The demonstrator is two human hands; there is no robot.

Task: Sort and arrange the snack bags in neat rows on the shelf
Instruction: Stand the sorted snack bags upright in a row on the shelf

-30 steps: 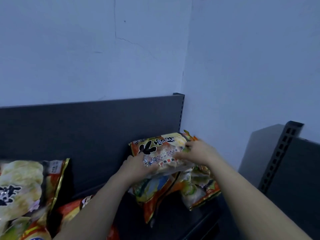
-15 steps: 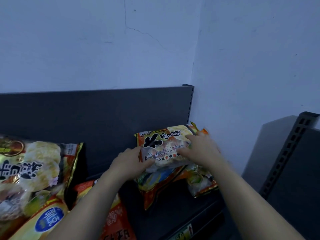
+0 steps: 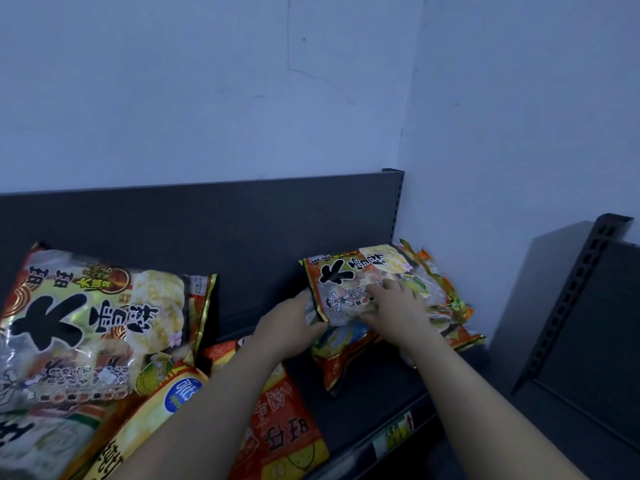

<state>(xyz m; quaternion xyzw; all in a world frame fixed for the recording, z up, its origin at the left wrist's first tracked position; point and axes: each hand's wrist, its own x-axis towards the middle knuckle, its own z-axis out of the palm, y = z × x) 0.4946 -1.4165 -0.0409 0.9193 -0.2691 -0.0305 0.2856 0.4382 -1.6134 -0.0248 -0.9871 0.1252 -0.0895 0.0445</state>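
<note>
An orange and yellow snack bag (image 3: 349, 271) lies on top of a pile of similar bags (image 3: 446, 306) in the right back corner of the dark shelf (image 3: 374, 403). My left hand (image 3: 287, 323) grips the top bag's left edge, thumb under its corner. My right hand (image 3: 394, 303) rests flat on the bag's face with fingers spread. A large bag of the same kind (image 3: 93, 317) leans against the back panel at the left. An orange bag (image 3: 280, 427) and a yellow bag (image 3: 152, 417) lie flat in front, partly hidden by my left forearm.
The shelf's dark back panel (image 3: 242, 220) ends in a slotted upright (image 3: 396, 202) at the wall corner. A second dark shelf unit (image 3: 588, 323) stands to the right. A price label (image 3: 394, 434) sits on the shelf's front rail. Bare shelf lies between the two bag groups.
The view has swung left and down, bringing more of the left bags into sight. My right hand has flattened and slid lower on the top bag; my left hand keeps its hold on the edge.
</note>
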